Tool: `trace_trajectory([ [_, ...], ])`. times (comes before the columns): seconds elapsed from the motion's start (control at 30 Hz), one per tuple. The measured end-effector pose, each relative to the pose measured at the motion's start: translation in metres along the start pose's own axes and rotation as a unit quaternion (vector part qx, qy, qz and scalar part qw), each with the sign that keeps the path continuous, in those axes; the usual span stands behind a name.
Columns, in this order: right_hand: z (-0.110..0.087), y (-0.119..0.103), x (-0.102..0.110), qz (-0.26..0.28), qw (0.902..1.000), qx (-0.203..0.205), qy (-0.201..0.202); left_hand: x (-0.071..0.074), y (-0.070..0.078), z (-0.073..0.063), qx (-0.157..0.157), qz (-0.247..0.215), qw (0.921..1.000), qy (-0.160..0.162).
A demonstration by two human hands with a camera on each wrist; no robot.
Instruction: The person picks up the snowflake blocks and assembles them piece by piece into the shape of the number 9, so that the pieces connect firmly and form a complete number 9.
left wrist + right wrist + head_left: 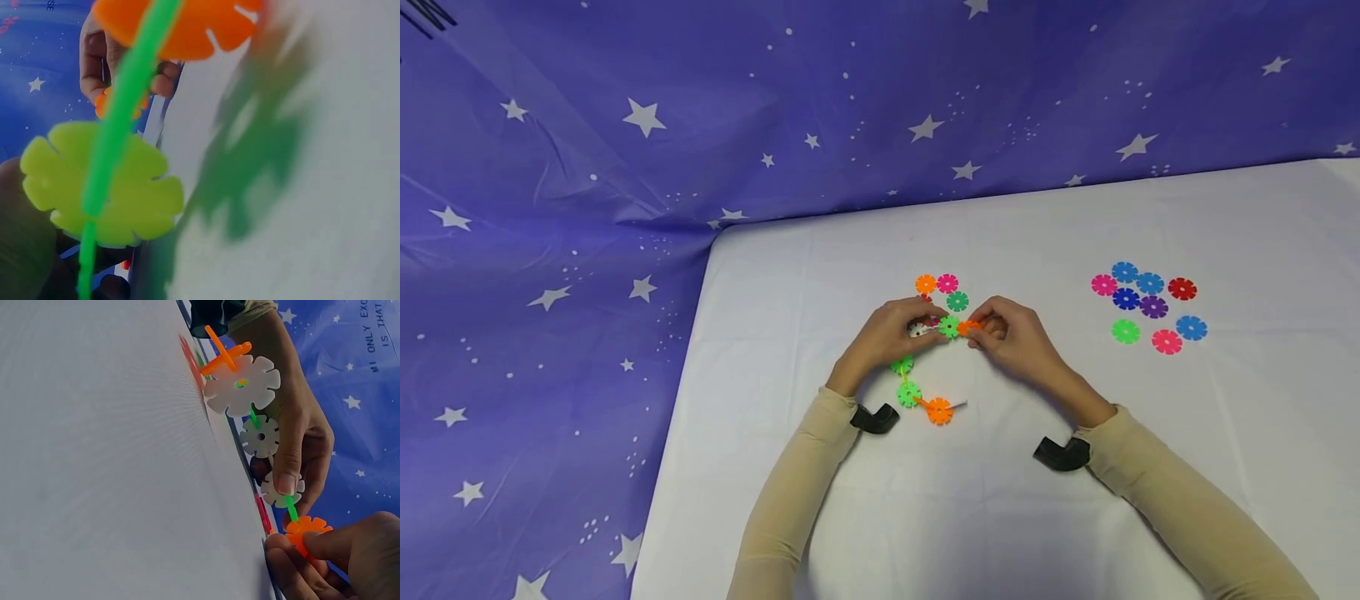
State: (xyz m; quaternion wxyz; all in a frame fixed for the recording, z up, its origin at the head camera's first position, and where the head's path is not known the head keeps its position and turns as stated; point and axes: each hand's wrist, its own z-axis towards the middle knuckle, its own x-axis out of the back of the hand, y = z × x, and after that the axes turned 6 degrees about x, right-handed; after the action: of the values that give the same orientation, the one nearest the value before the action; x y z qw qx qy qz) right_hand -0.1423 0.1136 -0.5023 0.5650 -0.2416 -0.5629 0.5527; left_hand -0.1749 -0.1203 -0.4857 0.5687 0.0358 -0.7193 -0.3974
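A chain of notched plastic interlocking discs (909, 394) in green, white, yellow and orange curves below and beside my left hand (897, 333). That hand pinches the chain near its upper end, its thumb on a white disc (272, 492) in the right wrist view. A green disc (950, 326) stands out past the left fingertips. My right hand (1018, 337) pinches an orange disc (302, 528) between thumb and fingers, and it meets the green disc edge. Close to the left wrist camera are a yellow-green disc (144, 181) and an edge-on green disc (125, 106). Fingers partly hide the joint.
Loose discs lie beyond the hands, among them an orange one (926, 284), a pink one (948, 283) and a green one (957, 302). Several blue, pink, red, purple and green discs (1153, 307) are spread at the right. A white cloth covers the table (760, 333).
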Motion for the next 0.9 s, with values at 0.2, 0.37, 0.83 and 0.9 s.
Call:
trace_trajectory([
  [0.2,-0.0003,0.0017,-0.0023,-0.061,0.9971,0.034,0.029,-0.0024,0.0012,0.0002,-0.008,-0.002,0.9999,0.010],
  [0.37,-0.0007,0.0028,-0.0035,-0.066,0.9956,0.055,0.038,-0.0051,0.0013,0.0017,-0.027,-0.031,0.9989,0.020],
  [0.83,-0.0013,0.0074,-0.0030,-0.066,0.9941,0.070,0.050,-0.0045,0.0069,0.0015,-0.020,-0.021,0.9994,-0.016],
  [0.9,-0.0013,0.0079,-0.0028,-0.066,0.9941,0.070,0.052,-0.0044,0.0068,0.0019,-0.022,-0.017,0.9995,-0.018],
])
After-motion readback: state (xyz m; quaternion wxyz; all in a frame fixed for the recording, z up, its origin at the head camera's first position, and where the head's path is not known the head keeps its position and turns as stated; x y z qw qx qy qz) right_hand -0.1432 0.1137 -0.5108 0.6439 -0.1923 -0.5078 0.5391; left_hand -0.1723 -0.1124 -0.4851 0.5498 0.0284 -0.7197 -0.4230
